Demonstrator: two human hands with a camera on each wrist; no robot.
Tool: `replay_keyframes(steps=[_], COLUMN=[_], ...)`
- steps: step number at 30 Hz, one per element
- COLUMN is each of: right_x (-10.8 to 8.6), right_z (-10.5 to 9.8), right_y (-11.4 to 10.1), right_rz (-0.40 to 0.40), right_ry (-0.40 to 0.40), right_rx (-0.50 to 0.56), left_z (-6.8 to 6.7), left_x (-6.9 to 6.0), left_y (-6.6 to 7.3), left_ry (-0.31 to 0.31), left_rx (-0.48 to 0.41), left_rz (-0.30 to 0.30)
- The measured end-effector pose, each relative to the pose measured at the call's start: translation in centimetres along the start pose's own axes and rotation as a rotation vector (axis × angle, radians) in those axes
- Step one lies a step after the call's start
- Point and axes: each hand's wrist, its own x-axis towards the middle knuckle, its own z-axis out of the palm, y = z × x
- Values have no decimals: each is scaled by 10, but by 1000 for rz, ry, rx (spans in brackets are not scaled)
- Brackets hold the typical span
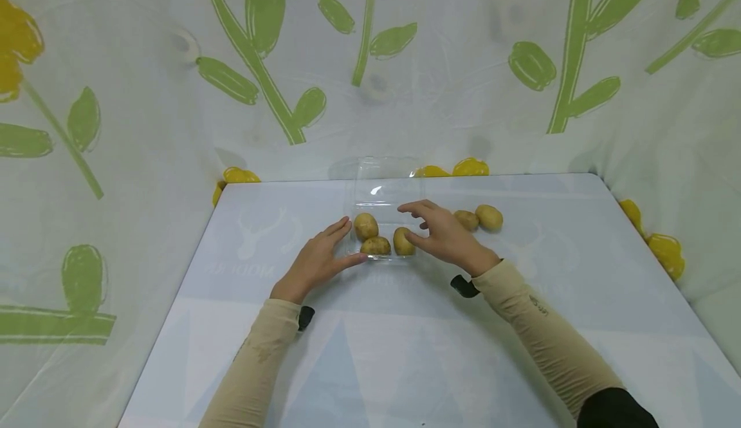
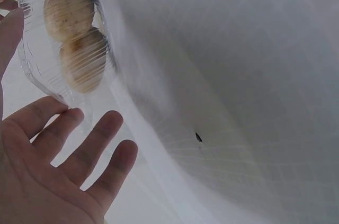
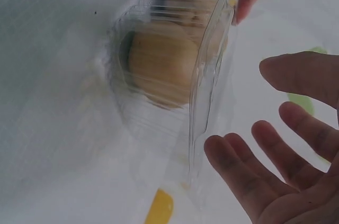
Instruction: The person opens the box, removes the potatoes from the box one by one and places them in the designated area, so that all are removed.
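A clear plastic box (image 1: 386,259) with its lid (image 1: 388,186) raised at the back holds three potatoes, two at its left and one potato (image 1: 402,241) at its right. My left hand (image 1: 315,264) rests against the box's left side, fingers nearly straight; in the left wrist view the left hand (image 2: 66,155) has fingertips at the ribbed wall. Over the right side of the box hovers my right hand (image 1: 448,238), and in the right wrist view that hand (image 3: 286,155) holds nothing, its fingers relaxed and apart beside the rim.
Two more potatoes, one potato (image 1: 490,217) and one potato (image 1: 466,220) partly behind the right hand, lie on the white table (image 1: 370,351) right of the box. A curtain with green and yellow flowers hangs behind the table's back edge.
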Motion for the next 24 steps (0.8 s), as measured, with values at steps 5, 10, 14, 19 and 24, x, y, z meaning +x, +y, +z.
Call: replay_keyframes(steps=[5,10,14,19,24], right_x=[2,5,8,13,19], right_z=[3,7,10,13,14], right_y=[-3,-4,-7,-11,-13], right_rz=[34,35,33,35,47], right_ry=[-36,-75,-114,-179,-251], right_rx=[-10,-46,-64,-109,-138], left_z=[1,1,2,2,1], left_x=[0,0,-1,0,1], left_y=[-1,-3,-3,-4,-3], left_ry=[-5,0,4,4,5], left_rx=[-3,-5,-12,-2,5], left_rz=[-15,-13,-8,2,-2])
